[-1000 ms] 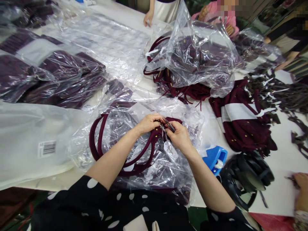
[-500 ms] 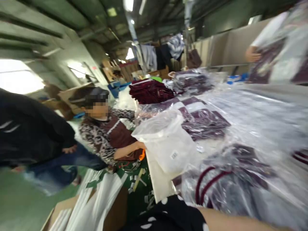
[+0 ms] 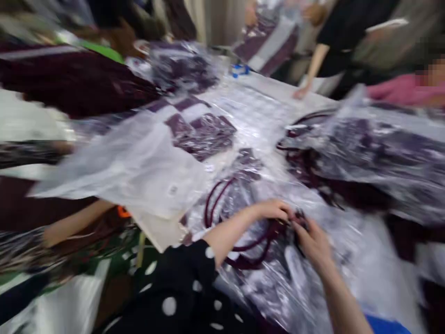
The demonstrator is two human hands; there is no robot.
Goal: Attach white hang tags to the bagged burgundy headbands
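Note:
Both of my hands meet over a plastic-wrapped bundle (image 3: 281,287) with maroon cord loops (image 3: 253,248). My left hand (image 3: 274,210) has its fingers closed in a pinch at the end of a maroon loop. Close against it, my right hand (image 3: 314,239) is also closed, with a small dark thing (image 3: 299,219) at its fingertips; blur hides what kind it is. Below the hands lies a pale strip (image 3: 295,266). More maroon loops (image 3: 217,199) curve out beside my left forearm.
A co-worker's forearm (image 3: 81,222) reaches under a translucent white bag (image 3: 149,171) at left. Checked maroon-and-white packs (image 3: 205,130) lie beyond. Wrapped bundles (image 3: 368,148) are piled at right. Dark maroon cloth (image 3: 76,79) is stacked far left. Another person's hand (image 3: 301,92) rests on the far table edge.
My view has swung right and down toward the table. Both my hands now show, together at the maroon loop; earlier only one of my arms showed at the bottom edge.

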